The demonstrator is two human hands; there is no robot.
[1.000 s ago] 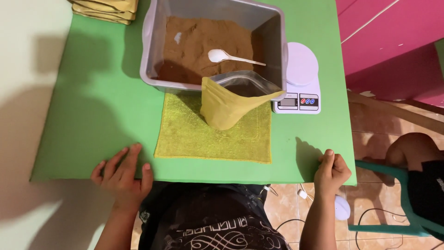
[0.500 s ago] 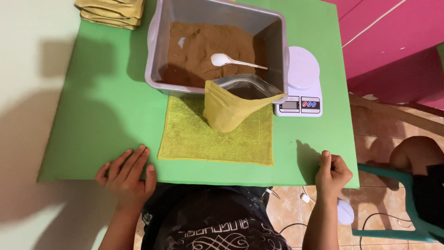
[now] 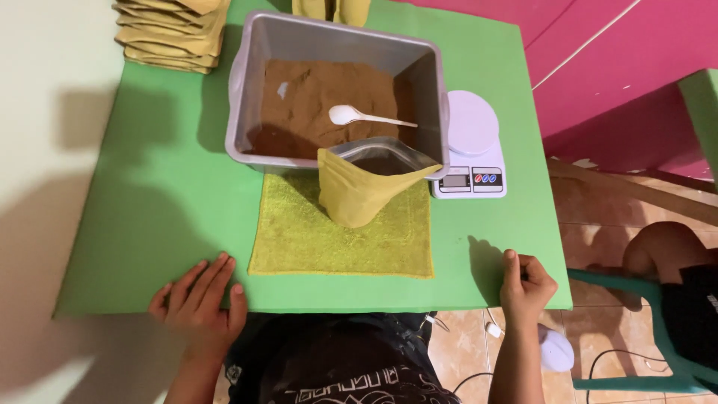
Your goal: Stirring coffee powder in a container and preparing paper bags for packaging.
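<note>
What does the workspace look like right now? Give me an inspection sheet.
Surface: green table, yellow towel laid on it.
Job's things: open yellow pouch upright on towel; grey tub of brown powder with white spoon.
Clutter: stack of pouches; white scale, pan bare.
Hands: left hand flat on table edge; right hand gripping edge; both hold nothing.
Cables: wires on floor.
Surroundings: pink wall, tiled floor.

A stack of tan pouches point(image 3: 173, 34) sits at the upper left of the frame. A white kitchen scale point(image 3: 471, 142) stands right of centre. A teal chair point(image 3: 643, 329) shows at the lower right.
</note>
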